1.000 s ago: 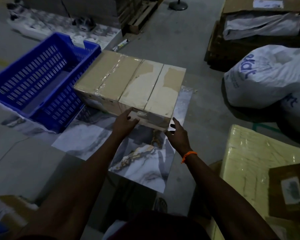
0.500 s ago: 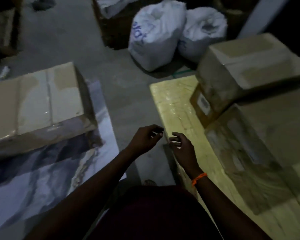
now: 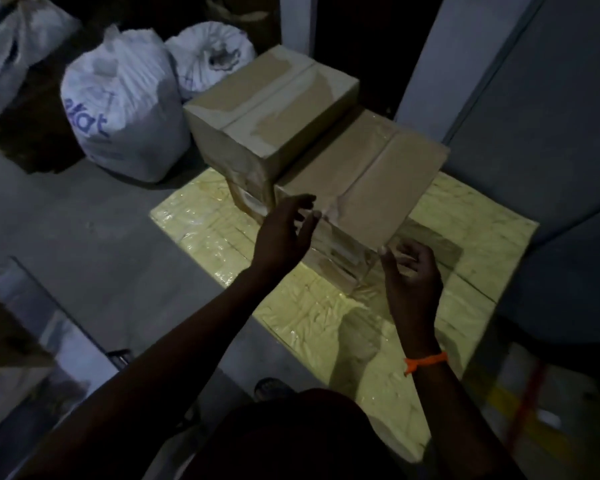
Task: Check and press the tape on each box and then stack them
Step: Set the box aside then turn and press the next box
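Flanking one of three boxes (image 3: 361,178) (image 3: 271,109) (image 3: 248,199), two hands (image 3: 284,233) (image 3: 413,271)

Near box (image 3: 361,181) right of far box (image 3: 271,109), both on platform (image 3: 326,323)

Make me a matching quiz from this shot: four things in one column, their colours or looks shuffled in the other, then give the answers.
1. sack
2. wristband
3. flat slab
4. nearest box

A. yellow, crinkled plastic wrap
B. orange, on the right wrist
C. brown cardboard, taped seam on top
D. white, blue lettering

Pairs: 1-D, 2-B, 3-A, 4-C.
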Demonstrator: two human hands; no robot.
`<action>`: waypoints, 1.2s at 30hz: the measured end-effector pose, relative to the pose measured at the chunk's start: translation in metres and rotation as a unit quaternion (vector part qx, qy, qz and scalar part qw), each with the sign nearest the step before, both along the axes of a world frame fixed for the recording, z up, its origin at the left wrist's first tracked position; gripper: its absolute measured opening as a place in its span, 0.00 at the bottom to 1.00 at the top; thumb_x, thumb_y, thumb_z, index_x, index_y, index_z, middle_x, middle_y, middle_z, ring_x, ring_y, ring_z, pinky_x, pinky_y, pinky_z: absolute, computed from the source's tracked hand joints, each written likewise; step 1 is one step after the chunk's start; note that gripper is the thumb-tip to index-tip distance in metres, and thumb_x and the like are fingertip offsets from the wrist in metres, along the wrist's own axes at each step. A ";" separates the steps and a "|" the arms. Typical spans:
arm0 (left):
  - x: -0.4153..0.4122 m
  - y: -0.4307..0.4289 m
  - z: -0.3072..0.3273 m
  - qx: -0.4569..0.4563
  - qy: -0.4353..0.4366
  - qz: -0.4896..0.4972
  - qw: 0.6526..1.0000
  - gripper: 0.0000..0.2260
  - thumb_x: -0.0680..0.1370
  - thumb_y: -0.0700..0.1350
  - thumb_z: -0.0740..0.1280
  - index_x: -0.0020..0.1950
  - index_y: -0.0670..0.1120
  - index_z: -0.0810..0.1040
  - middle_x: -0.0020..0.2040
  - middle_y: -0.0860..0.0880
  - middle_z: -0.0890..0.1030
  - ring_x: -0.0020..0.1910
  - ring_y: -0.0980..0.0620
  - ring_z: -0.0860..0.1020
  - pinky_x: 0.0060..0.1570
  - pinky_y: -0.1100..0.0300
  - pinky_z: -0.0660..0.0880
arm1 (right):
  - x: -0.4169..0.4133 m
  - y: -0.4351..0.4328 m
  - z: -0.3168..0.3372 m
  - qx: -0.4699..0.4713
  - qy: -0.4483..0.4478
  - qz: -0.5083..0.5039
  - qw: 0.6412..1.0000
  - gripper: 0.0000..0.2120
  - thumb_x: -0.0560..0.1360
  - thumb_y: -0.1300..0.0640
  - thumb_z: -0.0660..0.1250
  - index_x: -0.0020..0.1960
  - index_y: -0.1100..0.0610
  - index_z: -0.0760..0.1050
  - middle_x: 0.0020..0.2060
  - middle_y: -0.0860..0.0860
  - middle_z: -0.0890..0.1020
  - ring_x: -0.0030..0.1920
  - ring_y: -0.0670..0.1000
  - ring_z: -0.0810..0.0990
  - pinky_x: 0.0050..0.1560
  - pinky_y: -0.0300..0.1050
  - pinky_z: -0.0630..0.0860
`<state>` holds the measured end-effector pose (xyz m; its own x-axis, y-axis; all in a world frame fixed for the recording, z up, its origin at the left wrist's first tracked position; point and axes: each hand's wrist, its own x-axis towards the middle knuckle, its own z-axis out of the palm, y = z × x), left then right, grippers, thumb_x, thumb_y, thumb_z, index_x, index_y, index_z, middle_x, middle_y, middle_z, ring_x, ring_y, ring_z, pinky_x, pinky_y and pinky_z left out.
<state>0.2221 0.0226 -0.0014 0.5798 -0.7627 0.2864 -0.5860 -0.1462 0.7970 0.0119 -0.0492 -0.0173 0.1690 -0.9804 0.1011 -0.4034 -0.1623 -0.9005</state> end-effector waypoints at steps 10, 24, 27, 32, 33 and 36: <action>0.035 -0.011 -0.012 0.063 0.016 0.132 0.989 0.20 0.78 0.55 0.71 0.66 0.46 0.77 0.57 0.47 0.75 0.47 0.53 0.77 0.46 0.52 0.80 | 0.001 -0.011 -0.023 0.319 -0.155 0.003 0.935 0.41 0.66 0.35 0.80 0.72 0.47 0.71 0.69 0.53 0.76 0.59 0.44 0.79 0.60 0.63 0.80; 0.025 0.008 0.039 0.076 0.113 -0.057 0.989 0.28 0.77 0.51 0.74 0.76 0.50 0.72 0.68 0.54 0.79 0.63 0.58 0.78 0.60 0.61 0.77 | -0.024 0.001 -0.004 0.251 -0.206 0.069 0.943 0.31 0.82 0.64 0.62 0.80 0.41 0.63 0.64 0.33 0.79 0.68 0.51 0.76 0.64 0.56 0.75; 0.018 0.049 0.048 0.050 0.154 -0.056 0.985 0.26 0.77 0.49 0.74 0.75 0.53 0.73 0.67 0.55 0.79 0.64 0.59 0.78 0.64 0.57 0.76 | -0.033 0.042 0.010 0.230 -0.256 0.064 0.937 0.31 0.81 0.66 0.63 0.79 0.43 0.65 0.70 0.42 0.77 0.69 0.52 0.77 0.64 0.55 0.75; 0.020 0.151 0.054 0.007 0.279 0.004 0.960 0.26 0.73 0.46 0.73 0.72 0.54 0.76 0.63 0.51 0.83 0.59 0.51 0.81 0.56 0.54 0.77 | -0.042 0.119 0.020 0.292 -0.263 0.075 0.916 0.16 0.81 0.59 0.66 0.68 0.50 0.74 0.68 0.52 0.80 0.68 0.57 0.78 0.62 0.57 0.76; 0.020 0.175 0.055 0.001 0.293 0.024 0.956 0.25 0.74 0.43 0.71 0.71 0.53 0.77 0.61 0.50 0.83 0.57 0.52 0.81 0.51 0.57 0.75 | -0.041 0.135 0.021 0.305 -0.242 0.080 0.918 0.13 0.80 0.52 0.69 0.64 0.50 0.76 0.65 0.53 0.81 0.67 0.58 0.79 0.61 0.57 0.76; 0.008 0.251 0.056 -0.020 0.299 0.090 0.950 0.23 0.75 0.40 0.68 0.69 0.53 0.79 0.54 0.50 0.84 0.51 0.52 0.81 0.47 0.60 0.72 | -0.039 0.186 0.028 0.296 -0.128 0.119 0.939 0.23 0.71 0.36 0.76 0.58 0.49 0.79 0.59 0.52 0.84 0.63 0.57 0.81 0.61 0.64 0.78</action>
<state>0.2301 0.2732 0.0543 0.7674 -0.6319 -0.1085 0.0044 -0.1640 0.9864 -0.0267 0.1365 0.0110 0.4351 -0.8151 -0.3825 -0.1771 0.3390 -0.9240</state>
